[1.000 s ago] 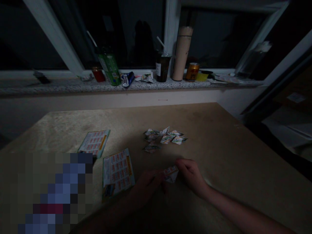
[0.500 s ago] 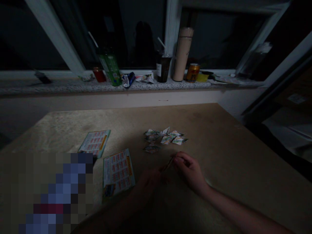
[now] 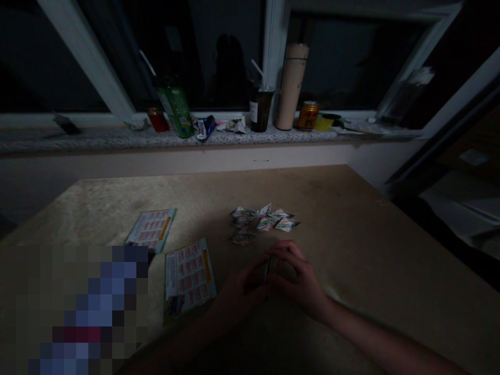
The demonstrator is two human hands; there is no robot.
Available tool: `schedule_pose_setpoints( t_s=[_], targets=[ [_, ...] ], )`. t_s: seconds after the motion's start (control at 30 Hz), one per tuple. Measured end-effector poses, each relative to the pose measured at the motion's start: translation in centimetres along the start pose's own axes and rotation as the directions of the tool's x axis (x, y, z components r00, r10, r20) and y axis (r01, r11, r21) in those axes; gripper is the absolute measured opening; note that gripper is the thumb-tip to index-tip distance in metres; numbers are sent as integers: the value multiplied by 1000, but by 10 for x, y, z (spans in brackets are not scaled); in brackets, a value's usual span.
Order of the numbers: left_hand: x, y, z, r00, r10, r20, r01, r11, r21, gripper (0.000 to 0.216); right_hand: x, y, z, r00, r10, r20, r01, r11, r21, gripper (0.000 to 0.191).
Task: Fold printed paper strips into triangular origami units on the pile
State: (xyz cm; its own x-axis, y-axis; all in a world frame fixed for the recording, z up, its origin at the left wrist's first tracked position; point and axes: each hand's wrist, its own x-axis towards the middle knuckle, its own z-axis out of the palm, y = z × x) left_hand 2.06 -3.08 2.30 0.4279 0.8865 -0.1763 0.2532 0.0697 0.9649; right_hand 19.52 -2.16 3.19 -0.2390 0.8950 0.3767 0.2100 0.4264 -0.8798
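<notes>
Between my two hands is a thin, flat piece (image 3: 269, 269) seen almost edge-on, probably paper; dim light hides its face. My left hand (image 3: 244, 289) pinches it from the left, thumb and fingers in deep shadow. Opposite, my right hand (image 3: 294, 271) has its fingertips on the upper end and its thumb lower down. Just beyond my hands, several folded paper pieces (image 3: 266, 223) with pointed ends and coloured print sit in a cluster. One folded piece (image 3: 242, 238) lies a little nearer than the others. Left of my left hand is a printed sheet (image 3: 189, 276).
Another printed sheet (image 3: 152, 229) lies farther left on the brown table (image 3: 332, 203). A blurred-out pixelated area covers the lower left. On the stone windowsill (image 3: 226, 138) stand a green bottle (image 3: 180, 112), a dark cup with a straw (image 3: 261, 109), a pink flask (image 3: 292, 86) and a can (image 3: 308, 115).
My right hand's fingers have spread along the thin piece, and my left hand has risen to meet them. The piece has turned from slanted to nearly upright. The folded pieces stay put.
</notes>
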Motion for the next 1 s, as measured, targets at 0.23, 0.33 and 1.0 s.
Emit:
schedule_pose_setpoints(
  t_s=[0.23, 0.33, 1.0],
  targets=[
    [2, 4, -2, 999, -42, -22, 39, 993, -115, 54, -4, 1, -1, 993, -106, 44, 108, 993, -38, 40],
    [3, 3, -2, 999, -51, -5, 49, 983, -175, 44, -4, 2, -3, 988, -141, 58, 145, 988, -53, 40],
    [4, 5, -8, 990, -66, -125, 53, 993, -110, 25, 3, 9, -13, 907, -366, 210, 402, 900, -170, 44]
  ],
)
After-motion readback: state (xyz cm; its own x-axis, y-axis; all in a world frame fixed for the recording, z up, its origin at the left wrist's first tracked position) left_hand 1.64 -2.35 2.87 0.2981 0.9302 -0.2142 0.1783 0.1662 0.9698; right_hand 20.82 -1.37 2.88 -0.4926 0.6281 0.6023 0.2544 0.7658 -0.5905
